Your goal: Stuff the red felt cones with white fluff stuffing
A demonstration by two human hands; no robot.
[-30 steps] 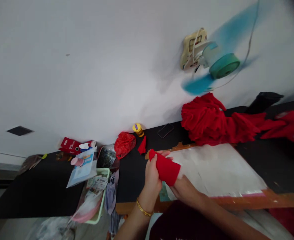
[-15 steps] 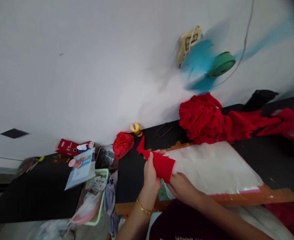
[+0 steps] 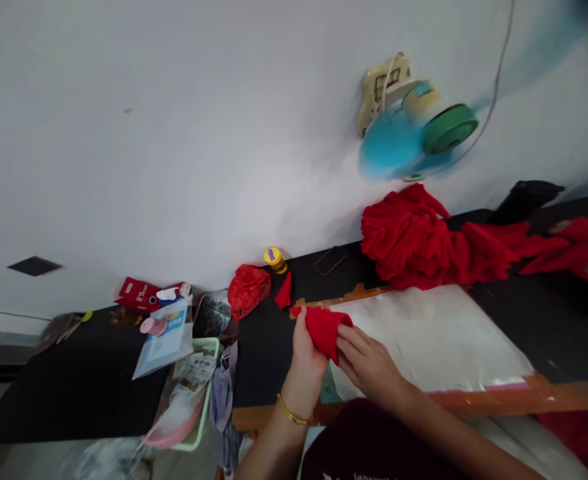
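Note:
My left hand [image 3: 308, 347] is wrapped around a red cloth cone [image 3: 322, 329], which is held above the front of the table. Its narrow end points left and its open end faces right. The fingers of my right hand [image 3: 367, 357] reach into that open end and grip its rim; their tips are hidden inside the cloth. Just beyond the narrow end, a small red cloth triangle [image 3: 284, 292] lies on the black tabletop. A white sheet [image 3: 434, 333], taped along its edges, spreads out under and to the right of my hands.
A large heap of red cloth [image 3: 409, 240] sits at the back right, below a spinning blue fan [image 3: 399, 143]. Along the wall are a phone [image 3: 330, 261], a yellow-lidded jar [image 3: 275, 259] and a red plastic bag [image 3: 248, 290]. A pale green basket [image 3: 209, 393] stands left.
My right hand has moved from pinching whitish material at the cone's open end to having its fingers inside the opening. That whitish material no longer shows. My left hand keeps its hold.

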